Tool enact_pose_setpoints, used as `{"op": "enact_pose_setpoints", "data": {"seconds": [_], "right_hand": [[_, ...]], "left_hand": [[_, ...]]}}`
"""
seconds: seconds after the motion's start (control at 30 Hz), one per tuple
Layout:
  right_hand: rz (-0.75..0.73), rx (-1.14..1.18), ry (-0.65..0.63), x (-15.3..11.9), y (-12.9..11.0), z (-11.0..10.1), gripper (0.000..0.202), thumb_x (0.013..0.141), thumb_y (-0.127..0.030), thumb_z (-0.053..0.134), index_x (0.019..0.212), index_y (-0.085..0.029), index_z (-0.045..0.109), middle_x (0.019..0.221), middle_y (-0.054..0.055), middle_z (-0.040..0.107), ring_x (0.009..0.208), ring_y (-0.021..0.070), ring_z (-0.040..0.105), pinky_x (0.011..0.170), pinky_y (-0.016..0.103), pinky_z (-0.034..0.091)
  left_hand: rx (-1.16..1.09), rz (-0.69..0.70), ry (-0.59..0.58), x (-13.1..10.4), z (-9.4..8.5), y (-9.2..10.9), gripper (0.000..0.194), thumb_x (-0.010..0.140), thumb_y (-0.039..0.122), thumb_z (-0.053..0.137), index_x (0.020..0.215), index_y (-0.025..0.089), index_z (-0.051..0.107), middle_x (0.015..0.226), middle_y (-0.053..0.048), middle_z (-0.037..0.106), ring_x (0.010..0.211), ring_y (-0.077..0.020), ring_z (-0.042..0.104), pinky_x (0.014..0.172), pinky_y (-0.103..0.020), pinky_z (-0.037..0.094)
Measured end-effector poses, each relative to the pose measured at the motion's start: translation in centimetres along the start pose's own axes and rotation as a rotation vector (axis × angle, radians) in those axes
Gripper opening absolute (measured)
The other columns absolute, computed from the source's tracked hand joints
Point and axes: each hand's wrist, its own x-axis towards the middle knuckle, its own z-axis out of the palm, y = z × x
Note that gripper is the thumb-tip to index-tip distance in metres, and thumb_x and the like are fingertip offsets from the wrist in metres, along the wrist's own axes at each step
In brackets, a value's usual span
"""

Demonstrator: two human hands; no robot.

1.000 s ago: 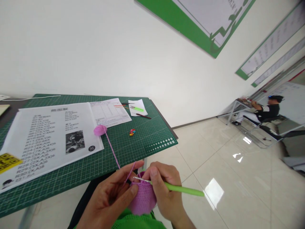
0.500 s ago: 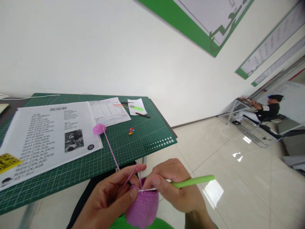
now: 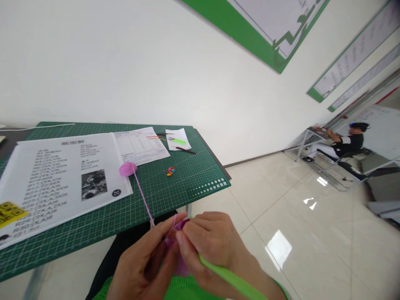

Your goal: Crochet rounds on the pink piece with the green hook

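Purple crochet work [image 3: 182,266] hangs between my hands, mostly hidden behind my fingers. My left hand [image 3: 146,258] pinches its left edge, with purple yarn looped over the index finger. My right hand [image 3: 212,246] is closed on a green-handled crochet hook [image 3: 231,278], its fingertips against the top of the piece; the hook's tip is hidden. From my left hand a strand runs up to a small purple yarn ball [image 3: 127,168] on the printed sheet [image 3: 62,166].
The green cutting mat [image 3: 156,183] holds small coloured clips [image 3: 170,171], a form [image 3: 140,146], green-handled snips [image 3: 177,141] on white paper and a dark thin tool [image 3: 186,150]. A person [image 3: 346,143] sits at a far table on the right.
My right hand has turned over and moved closer to my left; the hook's handle now points down and right instead of to the right. The crochet piece is more covered.
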Motion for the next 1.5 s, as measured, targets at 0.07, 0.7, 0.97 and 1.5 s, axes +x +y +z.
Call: {"op": "enact_pose_setpoints", "data": {"seconds": [0.07, 0.7, 0.97, 1.5], "right_hand": [[0.046, 0.031, 0.25, 0.2, 0.1, 2.5, 0.032, 0.095, -0.019, 0.038, 0.064, -0.021, 0.046, 0.057, -0.001, 0.053, 0.051, 0.0121, 0.046, 0.054, 0.028, 0.035], [-0.12, 0.338, 0.765, 0.5, 0.4, 6.3, 0.026, 0.096, -0.019, 0.038, 0.078, -0.017, 0.056, 0.06, 0.002, 0.062, 0.052, 0.0114, 0.052, 0.052, 0.025, 0.044], [-0.111, 0.41, 0.58, -0.2, 0.9, 4.2, 0.024, 0.088, -0.011, 0.044, 0.067, -0.017, 0.054, 0.054, 0.001, 0.057, 0.049, 0.0112, 0.048, 0.051, 0.026, 0.039], [0.008, 0.43, 0.423, -0.7, 0.8, 1.9, 0.038, 0.089, -0.015, 0.048, 0.052, -0.018, 0.046, 0.046, -0.003, 0.043, 0.045, 0.0088, 0.037, 0.046, 0.027, 0.027]], "left_hand": [[0.119, 0.144, 0.08, -0.1, 0.3, -0.7, 0.029, 0.067, 0.032, 0.08, 0.095, 0.04, 0.081, 0.101, 0.003, 0.08, 0.089, -0.0237, 0.071, 0.091, -0.025, 0.051], [-0.346, -0.184, 0.007, 0.7, -0.6, 0.4, 0.042, 0.064, 0.032, 0.086, 0.105, 0.031, 0.076, 0.072, 0.006, 0.074, 0.064, -0.0077, 0.063, 0.065, -0.007, 0.05], [-0.318, -0.177, -0.025, 0.8, -0.7, 0.3, 0.042, 0.06, 0.034, 0.088, 0.101, 0.03, 0.078, 0.07, 0.006, 0.068, 0.063, -0.0086, 0.059, 0.061, -0.009, 0.05], [-0.336, -0.245, -0.065, 0.9, -0.7, 0.2, 0.041, 0.063, 0.032, 0.086, 0.103, 0.029, 0.078, 0.07, 0.003, 0.069, 0.065, -0.011, 0.059, 0.059, -0.012, 0.048]]}}
